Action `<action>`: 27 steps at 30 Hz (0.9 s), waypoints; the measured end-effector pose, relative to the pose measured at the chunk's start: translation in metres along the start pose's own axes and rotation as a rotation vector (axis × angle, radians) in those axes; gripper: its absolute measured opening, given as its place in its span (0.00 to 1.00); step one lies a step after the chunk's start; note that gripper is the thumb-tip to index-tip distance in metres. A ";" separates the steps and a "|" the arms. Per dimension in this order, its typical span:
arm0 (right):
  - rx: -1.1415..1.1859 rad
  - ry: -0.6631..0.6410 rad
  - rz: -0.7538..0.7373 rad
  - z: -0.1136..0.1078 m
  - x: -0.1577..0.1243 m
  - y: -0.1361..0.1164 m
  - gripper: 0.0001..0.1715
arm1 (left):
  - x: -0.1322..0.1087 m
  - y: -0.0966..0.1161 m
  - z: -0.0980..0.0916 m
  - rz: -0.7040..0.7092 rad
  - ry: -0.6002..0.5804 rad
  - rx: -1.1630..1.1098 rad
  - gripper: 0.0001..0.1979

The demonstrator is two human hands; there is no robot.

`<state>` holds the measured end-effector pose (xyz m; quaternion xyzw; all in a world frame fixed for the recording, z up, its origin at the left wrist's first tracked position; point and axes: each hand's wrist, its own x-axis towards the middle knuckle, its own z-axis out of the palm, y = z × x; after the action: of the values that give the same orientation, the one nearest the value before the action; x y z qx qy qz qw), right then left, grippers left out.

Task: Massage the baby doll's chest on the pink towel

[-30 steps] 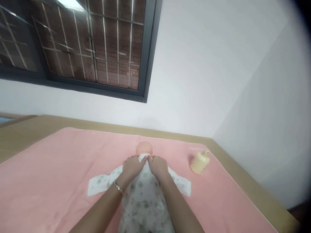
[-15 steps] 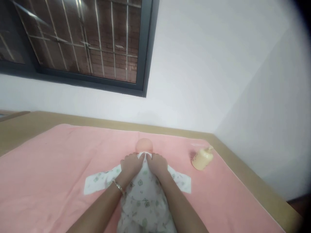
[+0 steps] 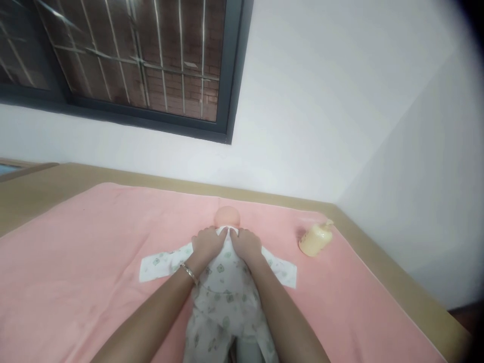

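A baby doll lies on a pink sheet, its bald head (image 3: 227, 217) toward the wall. It wears a white baby outfit (image 3: 223, 282) with small green prints, both sleeves spread out to the sides. My left hand (image 3: 207, 244), a bracelet (image 3: 189, 274) on its wrist, is closed on the outfit's neckline with the thumb on top. Beside it my right hand (image 3: 246, 245) grips the same neckline from the other side, thumbs close together. My hands hide the doll's shoulders and part of the chest. The outfit's lower end spreads toward me between my forearms.
The pink sheet (image 3: 94, 242) covers much of a yellowish surface (image 3: 75, 184) that runs up to a white wall (image 3: 302, 101). A cream pump bottle (image 3: 315, 241) lies tilted on the sheet at the right. Above left is a barred window (image 3: 151, 60) with a dark frame.
The view has tilted slightly, so the doll and bottle appear a little higher. Both hands keep their hold at the neckline. More of the outfit's lower end now shows, with a gap in it.
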<state>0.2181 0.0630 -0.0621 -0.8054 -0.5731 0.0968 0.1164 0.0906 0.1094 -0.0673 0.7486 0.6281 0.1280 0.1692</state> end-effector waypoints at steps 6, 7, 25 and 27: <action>0.014 0.012 -0.002 0.003 0.002 0.003 0.37 | -0.001 0.000 0.000 0.004 0.004 -0.014 0.33; 0.018 0.013 -0.006 0.004 0.002 0.003 0.37 | -0.001 0.000 0.000 0.005 0.006 -0.015 0.33; -0.018 0.142 -0.017 0.001 -0.026 -0.007 0.30 | -0.014 -0.003 -0.012 0.112 0.045 0.023 0.27; -0.026 0.231 -0.121 0.011 -0.044 -0.009 0.27 | -0.025 -0.003 -0.009 0.171 0.111 0.057 0.24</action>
<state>0.1924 0.0248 -0.0691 -0.7766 -0.6046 -0.0111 0.1768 0.0800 0.0864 -0.0599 0.7959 0.5736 0.1652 0.1012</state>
